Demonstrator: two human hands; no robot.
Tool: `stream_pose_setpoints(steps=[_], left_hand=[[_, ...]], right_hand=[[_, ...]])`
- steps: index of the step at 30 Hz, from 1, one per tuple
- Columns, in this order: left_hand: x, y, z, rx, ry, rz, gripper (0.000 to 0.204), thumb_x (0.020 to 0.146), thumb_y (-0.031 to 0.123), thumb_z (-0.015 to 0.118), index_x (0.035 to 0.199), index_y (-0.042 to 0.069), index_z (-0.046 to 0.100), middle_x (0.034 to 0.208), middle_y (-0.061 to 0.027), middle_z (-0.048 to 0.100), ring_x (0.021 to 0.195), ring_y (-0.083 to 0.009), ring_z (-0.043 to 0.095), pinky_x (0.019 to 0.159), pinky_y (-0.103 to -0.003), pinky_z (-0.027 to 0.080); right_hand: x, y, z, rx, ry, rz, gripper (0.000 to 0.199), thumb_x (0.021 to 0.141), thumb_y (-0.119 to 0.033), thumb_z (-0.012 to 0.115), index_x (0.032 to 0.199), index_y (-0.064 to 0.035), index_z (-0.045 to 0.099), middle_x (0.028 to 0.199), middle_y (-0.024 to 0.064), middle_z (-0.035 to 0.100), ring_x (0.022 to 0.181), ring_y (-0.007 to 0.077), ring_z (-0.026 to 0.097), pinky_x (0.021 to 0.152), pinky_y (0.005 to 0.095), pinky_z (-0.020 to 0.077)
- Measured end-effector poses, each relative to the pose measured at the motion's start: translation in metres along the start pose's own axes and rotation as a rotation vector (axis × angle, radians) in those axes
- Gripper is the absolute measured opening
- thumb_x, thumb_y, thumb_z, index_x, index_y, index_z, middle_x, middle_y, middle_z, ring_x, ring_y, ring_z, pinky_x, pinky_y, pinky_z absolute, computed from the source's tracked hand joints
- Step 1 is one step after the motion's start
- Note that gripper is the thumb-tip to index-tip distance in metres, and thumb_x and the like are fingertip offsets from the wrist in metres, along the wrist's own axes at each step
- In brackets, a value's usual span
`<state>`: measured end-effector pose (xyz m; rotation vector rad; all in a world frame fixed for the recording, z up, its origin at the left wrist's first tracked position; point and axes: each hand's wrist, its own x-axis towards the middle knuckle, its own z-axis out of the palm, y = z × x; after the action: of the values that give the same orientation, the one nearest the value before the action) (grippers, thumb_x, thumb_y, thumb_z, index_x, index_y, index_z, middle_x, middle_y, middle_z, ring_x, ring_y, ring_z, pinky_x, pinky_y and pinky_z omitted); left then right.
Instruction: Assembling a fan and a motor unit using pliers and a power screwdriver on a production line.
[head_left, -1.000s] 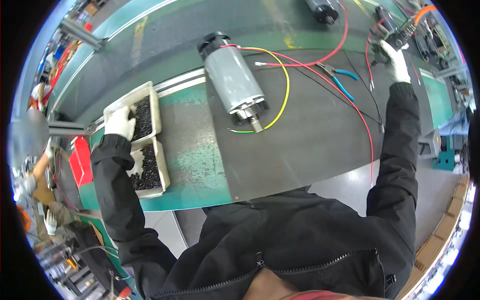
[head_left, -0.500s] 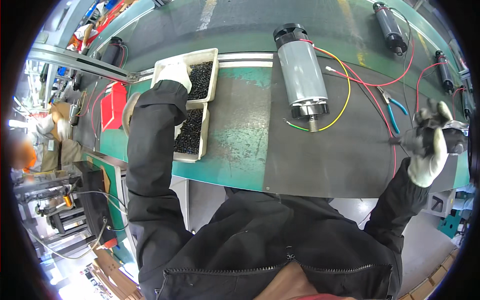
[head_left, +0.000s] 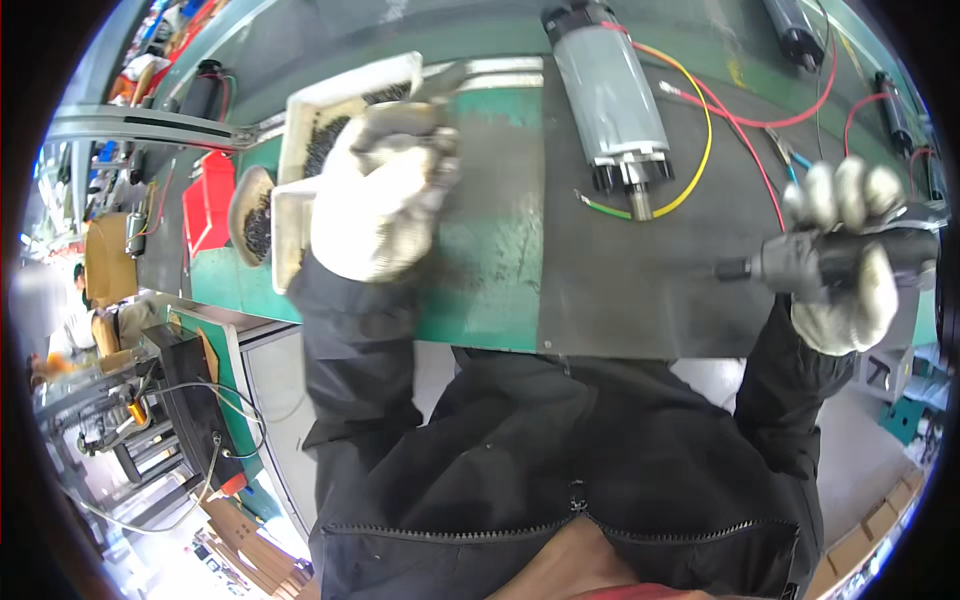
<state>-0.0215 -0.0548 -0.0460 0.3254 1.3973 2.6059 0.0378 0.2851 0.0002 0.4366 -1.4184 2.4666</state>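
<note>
My left hand [head_left: 380, 190], in a white glove with dark grey fingertips, is over the inner edge of two white bins. Its fingers are curled together; motion blur hides whatever is between them. The upper bin [head_left: 296, 130] holds small black parts, and the lower bin [head_left: 292, 220] is largely covered by my hand. At the right, my right hand [head_left: 845, 255] is wrapped round a dark power screwdriver [head_left: 800, 265], whose tip points left. Between my hands stands a grey cylindrical motor [head_left: 612, 95] with a threaded shaft toward me and red and yellow-green wires.
Blue-handled pliers [head_left: 790, 160] lie beyond my right hand, beside a red wire [head_left: 745, 155]. More motors [head_left: 795, 35] sit farther right. A red bin [head_left: 208, 200] and an oval dish [head_left: 250, 215] of black parts stand left. The dark mat [head_left: 640, 310] reaches the table's front edge.
My left hand has come out of the bins, moving right and toward me, fingers closed. My right hand keeps the screwdriver, now seen more clearly with its tip pointing left. The view has shifted slightly.
</note>
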Motion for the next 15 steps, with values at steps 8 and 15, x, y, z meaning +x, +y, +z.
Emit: stream_pose_setpoints(steps=[8,15], left_hand=[[-0.026,-0.090,0.097,-0.762,-0.094,-0.259,0.036,0.085,0.020,0.073,0.110,-0.002,0.060,0.114,-0.0158,0.058,0.081,-0.0130,0.058,0.068,-0.026,0.049],[-0.023,-0.098,0.094,-0.809,-0.107,-0.275,0.040,0.083,0.024,0.075,0.112,0.002,0.058,0.114,-0.0117,0.057,0.084,-0.0136,0.058,0.067,-0.027,0.047]], right_hand=[[0.007,0.003,0.019,0.198,-0.070,-0.230,0.050,0.080,-0.029,0.063,0.120,-0.0054,0.044,0.096,0.0093,0.049,0.073,0.0167,0.046,0.065,0.0315,0.0396],[0.002,0.006,0.016,0.200,-0.066,-0.225,0.044,0.079,-0.025,0.063,0.114,-0.0045,0.045,0.096,0.0086,0.047,0.077,0.0167,0.044,0.067,0.0313,0.0390]])
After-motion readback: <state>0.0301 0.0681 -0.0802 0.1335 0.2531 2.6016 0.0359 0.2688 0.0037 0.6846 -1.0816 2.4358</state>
